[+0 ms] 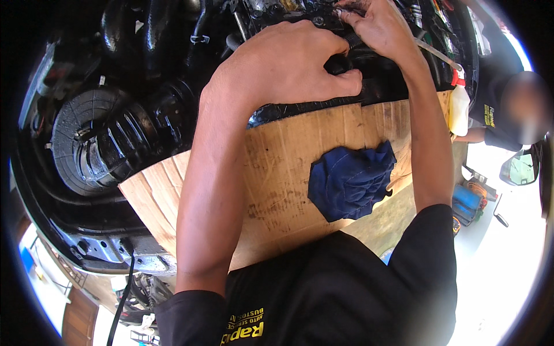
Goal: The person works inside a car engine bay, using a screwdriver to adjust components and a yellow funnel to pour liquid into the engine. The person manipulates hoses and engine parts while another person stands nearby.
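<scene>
My left hand (pixel 288 64) arches over the front of a car's engine bay, its back toward me. Its thumb lies apart from the bent fingers above the cardboard's far edge; the fingertips are hidden among black parts. Farther in and to the right, my right hand (pixel 378 24) has its smudged fingers bent together in a pinch at the engine (pixel 291 7). Whatever lies between them is too small and dark to make out. A flattened cardboard sheet (pixel 277 179) covers the car's front edge beneath my forearms. On it rests a crumpled dark blue cloth (pixel 352 181).
Left of my arm sits a round ribbed black housing (pixel 86 141). Thick black hoses (pixel 156 34) run behind it. At right are a slim metal bar (pixel 438 53), a white bottle with a red cap (pixel 459 109), and another person (pixel 490 86). Blue equipment (pixel 467 202) stands lower down.
</scene>
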Tool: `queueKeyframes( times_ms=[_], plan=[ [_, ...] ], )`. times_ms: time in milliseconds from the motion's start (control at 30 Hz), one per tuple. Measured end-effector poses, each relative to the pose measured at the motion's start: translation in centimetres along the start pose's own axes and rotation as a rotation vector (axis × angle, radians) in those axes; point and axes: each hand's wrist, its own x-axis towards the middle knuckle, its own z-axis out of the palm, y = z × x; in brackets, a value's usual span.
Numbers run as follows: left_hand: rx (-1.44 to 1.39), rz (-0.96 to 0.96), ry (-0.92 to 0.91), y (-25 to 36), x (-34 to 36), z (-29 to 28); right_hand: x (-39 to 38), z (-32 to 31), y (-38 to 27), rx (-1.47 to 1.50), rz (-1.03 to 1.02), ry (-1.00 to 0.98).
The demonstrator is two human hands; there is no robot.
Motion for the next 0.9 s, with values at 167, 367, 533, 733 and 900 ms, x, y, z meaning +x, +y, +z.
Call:
queueKeyframes(
  times_ms=[167,367,533,733,900],
  plan=[
    [-0.003,0.021,0.035,-0.1,-0.3,-0.1,4.8,-5.6,1.6,1.09,0.91,-0.374],
    [-0.015,0.061,0.047,-0.5,-0.5,0.2,4.7,-7.3,-0.5,0.784,0.831,-0.749],
    [-0.007,0.051,0.03,-0.5,-0.3,0.3,3.7,-6.1,-2.3,0.664,0.801,-0.623],
    [0.01,0.072,0.088,-0.6,-0.2,0.6,1.7,-3.6,-5.4,0.637,0.654,-0.68],
    [-0.013,0.038,0.045,-0.7,-0.4,0.1,3.5,-5.0,-3.6,0.718,0.784,-0.681]
  ],
)
